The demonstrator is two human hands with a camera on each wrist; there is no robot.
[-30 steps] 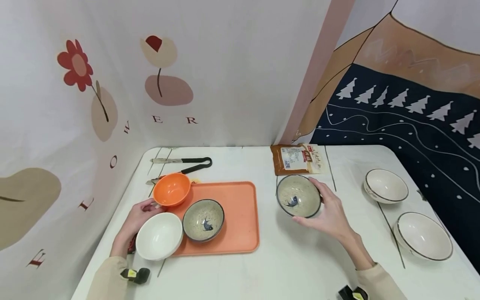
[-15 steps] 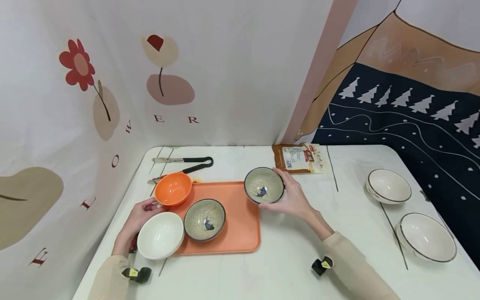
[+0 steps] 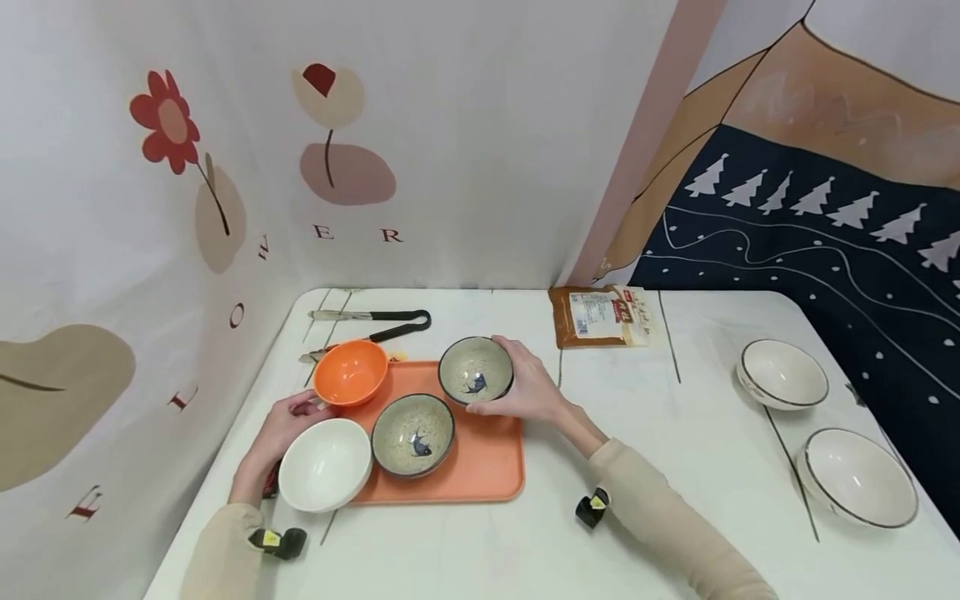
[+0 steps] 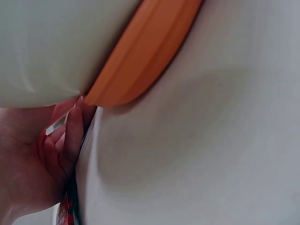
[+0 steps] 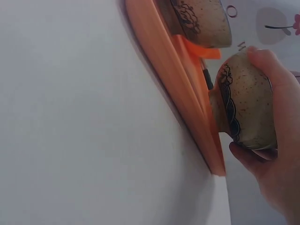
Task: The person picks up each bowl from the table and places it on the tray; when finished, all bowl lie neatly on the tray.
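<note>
My right hand [image 3: 525, 383] grips a grey speckled bowl [image 3: 474, 375] with a dark rim and a blue swallow-like motif inside. In the right wrist view this bowl [image 5: 251, 101] is upright, its foot close over the orange tray [image 5: 164, 61]. A matching bowl [image 3: 414, 437] stands on the tray [image 3: 487, 475], just in front of the held one. At the tray's left end, my left hand [image 3: 281, 433] has loosely bent fingers right at the edge, between an orange bowl [image 3: 350, 372] and a white bowl [image 3: 325, 467]. The white bowl partly hides it in the left wrist view.
Black-handled tongs [image 3: 401, 325] lie behind the orange bowl. A brown food packet [image 3: 600, 318] lies at the back edge of the table. Two white dark-rimmed bowls, a smaller one [image 3: 783, 375] and a larger one [image 3: 858, 477], stand at the far right.
My right hand has carried the grey bowl leftward from the bare table to over the tray's back right part. My left hand has stayed by the tray's left end.
</note>
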